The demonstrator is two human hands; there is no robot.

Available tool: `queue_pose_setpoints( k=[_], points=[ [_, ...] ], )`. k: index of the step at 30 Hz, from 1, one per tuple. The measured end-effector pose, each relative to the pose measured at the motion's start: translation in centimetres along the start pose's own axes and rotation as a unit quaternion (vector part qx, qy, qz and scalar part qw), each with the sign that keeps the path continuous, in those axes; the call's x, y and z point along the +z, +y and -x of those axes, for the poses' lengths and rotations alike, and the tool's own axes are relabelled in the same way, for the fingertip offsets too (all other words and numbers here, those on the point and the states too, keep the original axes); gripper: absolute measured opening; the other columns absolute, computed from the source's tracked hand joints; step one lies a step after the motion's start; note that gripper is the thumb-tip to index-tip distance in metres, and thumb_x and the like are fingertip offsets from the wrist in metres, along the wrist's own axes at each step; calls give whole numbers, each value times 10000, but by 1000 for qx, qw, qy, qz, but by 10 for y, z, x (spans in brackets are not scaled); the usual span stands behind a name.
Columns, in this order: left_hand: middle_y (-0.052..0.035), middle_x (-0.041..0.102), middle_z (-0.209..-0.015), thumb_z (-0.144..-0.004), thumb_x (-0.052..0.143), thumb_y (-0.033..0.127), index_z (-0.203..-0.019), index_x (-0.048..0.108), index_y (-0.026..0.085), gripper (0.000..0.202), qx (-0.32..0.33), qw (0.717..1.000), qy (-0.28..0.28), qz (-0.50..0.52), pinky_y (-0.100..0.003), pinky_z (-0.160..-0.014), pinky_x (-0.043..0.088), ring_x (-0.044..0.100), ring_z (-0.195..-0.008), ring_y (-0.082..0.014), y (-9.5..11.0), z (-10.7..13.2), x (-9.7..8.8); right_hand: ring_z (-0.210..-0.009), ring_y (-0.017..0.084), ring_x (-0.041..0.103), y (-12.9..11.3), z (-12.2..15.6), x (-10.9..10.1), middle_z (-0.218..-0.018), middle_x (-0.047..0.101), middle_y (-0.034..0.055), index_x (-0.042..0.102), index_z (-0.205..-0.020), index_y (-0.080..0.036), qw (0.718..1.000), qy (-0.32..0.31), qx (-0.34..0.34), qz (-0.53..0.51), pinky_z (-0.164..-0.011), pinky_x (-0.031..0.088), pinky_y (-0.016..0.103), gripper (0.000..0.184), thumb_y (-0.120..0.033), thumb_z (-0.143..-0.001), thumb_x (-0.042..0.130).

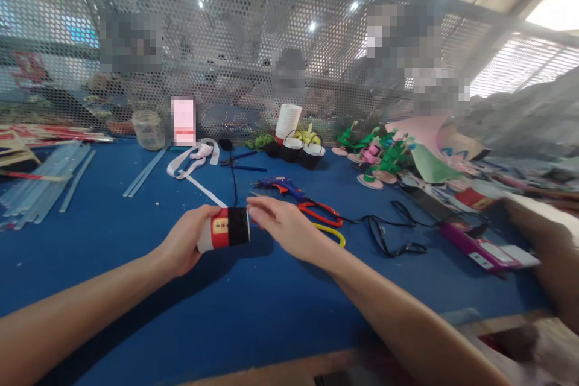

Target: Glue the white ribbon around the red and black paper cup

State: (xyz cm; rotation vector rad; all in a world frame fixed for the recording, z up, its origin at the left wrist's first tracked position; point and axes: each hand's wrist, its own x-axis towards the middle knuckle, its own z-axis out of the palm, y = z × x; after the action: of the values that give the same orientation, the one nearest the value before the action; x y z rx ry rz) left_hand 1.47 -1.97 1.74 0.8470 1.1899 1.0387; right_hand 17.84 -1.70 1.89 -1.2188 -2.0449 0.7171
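My left hand point(185, 238) is closed around a white paper cup point(207, 236) lying on its side above the table, its base toward my palm. The cup has a red and gold label point(221, 229) and a band of black yarn point(239, 227) wound near its mouth. My right hand point(280, 220) is at the mouth end, fingers bent together against the rim; its thumb is partly hidden. From the cup's top, a black strand point(234, 178) runs back across the table. A white ribbon point(205, 188) trails behind the cup.
Behind my right hand lie a blue glue gun point(283, 186) and scissors point(323, 214) with red and yellow handles. Black pots point(312, 155), stacked cups point(288, 120) and green pipe-cleaner plants point(391, 157) stand at the back. Glue sticks point(49, 178) lie left. Another person's arm point(538, 247) is at right.
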Motion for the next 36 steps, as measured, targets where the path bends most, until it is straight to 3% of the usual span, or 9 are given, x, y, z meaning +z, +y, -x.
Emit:
queue_pose_setpoints(
  k=[3, 6, 9, 13, 21, 25, 29, 33, 36],
  points=[
    [39, 495, -434, -609, 520, 231, -566, 516, 134, 106, -10, 1000, -24, 16, -179, -382, 344, 451, -389, -81, -2, -1, -1, -645, 124, 512, -2, 2, -4, -713, 576, 32, 531, -779, -160, 999, 53, 1, 12, -594, 389, 255, 213, -316, -797, 386],
    [41, 483, -435, -621, 516, 236, -562, 521, 139, 114, 3, 999, -36, 10, -176, -380, 327, 432, -390, -80, -3, -1, -1, -556, 99, 470, -6, 7, -1, -624, 535, -8, 493, -681, -174, 999, 36, -14, 23, -518, 362, 219, 174, -340, -732, 494],
    [40, 474, -431, -631, 508, 228, -529, 531, 141, 136, 16, 999, -42, -5, -166, -374, 307, 417, -386, -74, -3, 1, -1, -563, 97, 459, -10, 11, 7, -630, 520, -17, 471, -654, -176, 997, 34, -34, 58, -520, 348, 217, 157, -299, -679, 566],
    [23, 500, -442, -649, 500, 230, -514, 573, 134, 181, 32, 998, -49, -28, -156, -386, 312, 442, -405, -77, -1, 4, 1, -551, 94, 446, -9, 11, 11, -604, 508, -20, 461, -626, -174, 997, 27, -31, 72, -521, 334, 221, 116, -216, -724, 506],
    [29, 499, -410, -674, 492, 229, -483, 569, 136, 226, 45, 996, -56, -55, -148, -373, 298, 428, -386, -67, -5, 2, -1, -569, 102, 473, 6, -1, 3, -640, 505, -8, 448, -707, -172, 993, 101, 37, -46, -542, 393, 238, 102, -265, -739, 473],
    [30, 529, -447, -682, 504, 287, -528, 575, 134, 229, 85, 987, -104, -91, -161, -420, 338, 442, -419, -75, -9, 2, -7, -785, 135, 526, 8, -2, 3, -881, 552, 67, 477, -952, -139, 992, 14, 40, -121, -693, 426, 276, 301, -309, -709, 524],
    [12, 563, -520, -682, 512, 331, -608, 603, 118, 243, 140, 966, -158, -145, -186, -498, 369, 474, -508, -100, -9, 3, -14, -764, 139, 547, 7, -2, 2, -919, 557, 74, 458, -1045, -127, 975, -122, 51, -181, -683, 446, 289, 430, -350, -688, 547],
    [13, 551, -508, -670, 530, 339, -576, 594, 108, 257, 121, 966, -167, -157, -181, -447, 331, 439, -460, -82, -7, 0, -16, -752, 132, 549, 7, -3, 0, -894, 564, 54, 452, -1034, -135, 973, -112, 43, -197, -676, 455, 277, 448, -318, -651, 594],
    [16, 558, -500, -648, 555, 324, -585, 585, 116, 219, 52, 984, -157, -66, -175, -437, 334, 452, -445, -77, -2, -4, -13, -750, 132, 539, 5, -2, 1, -917, 556, 52, 454, -1030, -149, 991, -64, -10, -116, -681, 451, 280, 476, -305, -616, 630]
  ],
)
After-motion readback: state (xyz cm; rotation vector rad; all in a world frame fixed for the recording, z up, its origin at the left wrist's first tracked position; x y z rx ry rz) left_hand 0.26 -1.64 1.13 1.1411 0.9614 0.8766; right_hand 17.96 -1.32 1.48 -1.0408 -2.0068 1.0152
